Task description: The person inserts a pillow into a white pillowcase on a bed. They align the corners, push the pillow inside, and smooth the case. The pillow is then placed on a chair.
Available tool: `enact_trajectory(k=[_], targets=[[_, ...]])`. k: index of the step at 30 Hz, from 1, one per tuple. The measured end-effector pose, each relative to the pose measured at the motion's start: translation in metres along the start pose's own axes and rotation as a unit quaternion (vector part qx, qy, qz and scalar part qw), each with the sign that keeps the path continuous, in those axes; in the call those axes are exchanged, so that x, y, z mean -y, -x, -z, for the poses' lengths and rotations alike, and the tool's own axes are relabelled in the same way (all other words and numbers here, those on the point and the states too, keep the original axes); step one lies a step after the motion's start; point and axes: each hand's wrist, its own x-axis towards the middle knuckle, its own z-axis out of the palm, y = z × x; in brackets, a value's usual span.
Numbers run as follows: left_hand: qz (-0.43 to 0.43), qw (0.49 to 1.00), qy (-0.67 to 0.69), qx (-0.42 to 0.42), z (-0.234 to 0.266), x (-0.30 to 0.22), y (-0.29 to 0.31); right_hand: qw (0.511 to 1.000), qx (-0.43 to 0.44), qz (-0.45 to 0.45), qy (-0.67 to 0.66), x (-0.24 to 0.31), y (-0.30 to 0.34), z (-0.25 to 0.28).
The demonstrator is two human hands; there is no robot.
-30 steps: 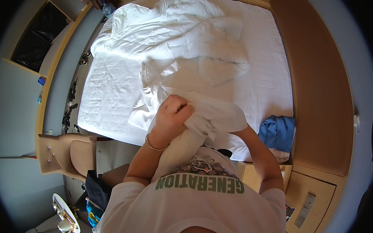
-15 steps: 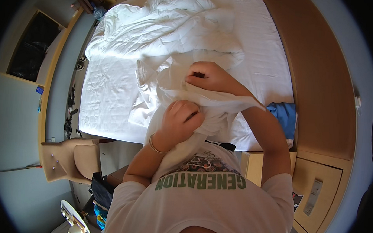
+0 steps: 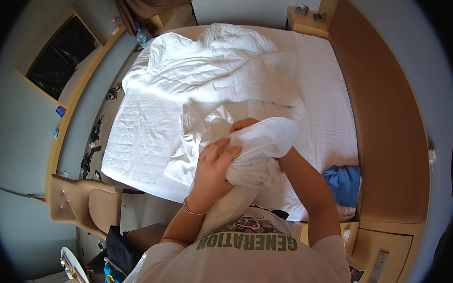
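Observation:
A bunched length of thin white bed linen [image 3: 262,143] is held up in front of my body, over the near side of the bed. My left hand [image 3: 216,164] is closed on its gathered folds, fingers curled over the top. My right hand [image 3: 243,124] is on the far side of the bunch, gripping the cloth, with its wrist and most of its fingers hidden under a fold draped over it. More of the linen trails onto the mattress [image 3: 143,141] and down against my shirt. Beyond lies a rumpled white quilted duvet [image 3: 215,63].
Blue folded cloth [image 3: 342,182] lies at the bed's near right corner. A brown padded headboard [image 3: 383,125] runs along the right. At the lower left stands a tan chair [image 3: 85,205]. Shoes [image 3: 92,149] line the floor by the bed's left side. A nightstand [image 3: 309,25] stands far right.
My view has tilted up, so the far wall and nightstand now show. A fold of linen has come over my right wrist, and both hands are closer together around the bunch.

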Motion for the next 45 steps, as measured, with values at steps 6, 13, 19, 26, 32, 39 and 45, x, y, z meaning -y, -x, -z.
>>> enact_trajectory(k=[6,13,19,26,32,39,45], targets=[[0.004,0.999,0.031,-0.040,-0.012,0.016,0.000,0.959,-0.162,-0.002,0.232,-0.003,0.018,-0.001],[-0.003,0.997,0.050,-0.053,-0.024,0.014,-0.005,0.923,-0.160,-0.259,0.236,0.001,0.074,-0.004],[-0.009,0.996,0.063,0.060,-0.013,0.014,-0.017,0.942,-0.295,-0.053,0.153,-0.023,0.060,-0.012],[0.090,0.961,0.050,0.256,0.049,-0.004,0.001,0.936,-0.325,-0.039,0.134,-0.028,0.059,-0.024],[0.304,0.856,0.367,0.202,0.038,0.036,-0.019,0.945,-0.294,-0.031,0.137,-0.025,0.064,-0.024],[0.169,0.921,0.306,0.170,-0.007,0.045,-0.019,0.921,-0.350,-0.019,0.170,-0.024,0.068,-0.035],[0.175,0.948,0.261,0.039,-0.004,0.047,-0.013,0.816,-0.401,0.128,0.397,-0.036,0.084,-0.063]])
